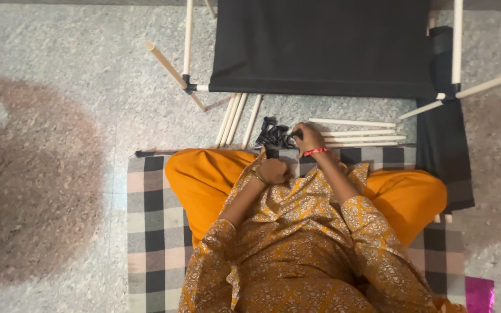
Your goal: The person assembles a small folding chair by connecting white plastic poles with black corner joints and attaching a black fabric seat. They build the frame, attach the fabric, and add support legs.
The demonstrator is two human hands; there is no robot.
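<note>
Small black connectors (273,134), heaped, glossy.

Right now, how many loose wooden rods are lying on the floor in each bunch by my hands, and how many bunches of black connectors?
Loose rods left of the right hand, left bunch: 4
Loose rods right of that hand, right bunch: 4
Heap of black connectors: 1
Total: 8 loose rods, 1 heap

Left hand (273,171) fisted, right hand (308,138) outstretched
</note>
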